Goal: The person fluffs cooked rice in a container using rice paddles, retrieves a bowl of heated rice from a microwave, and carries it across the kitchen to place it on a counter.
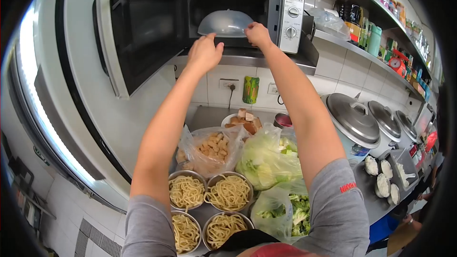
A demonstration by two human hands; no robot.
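Note:
A translucent domed cover (225,23) sits inside the open microwave (292,21), at the front of its cavity. My left hand (205,53) is at the dome's lower left edge, fingertips on or near the rim, thumb spread apart and palm bare. My right hand (258,34) has its fingers curled at the dome's right edge and seems to pinch the rim. Whatever lies under the cover is too blurred to make out. The microwave door (147,24) hangs open to the left.
Below are several bowls of noodles (228,192), a bag of cubed food (214,147), bagged greens (266,162) and a plate of meat (245,120). Lidded pots (352,116) and rice bowls (382,184) stand right, under loaded shelves (366,50). Part of another person shows far right.

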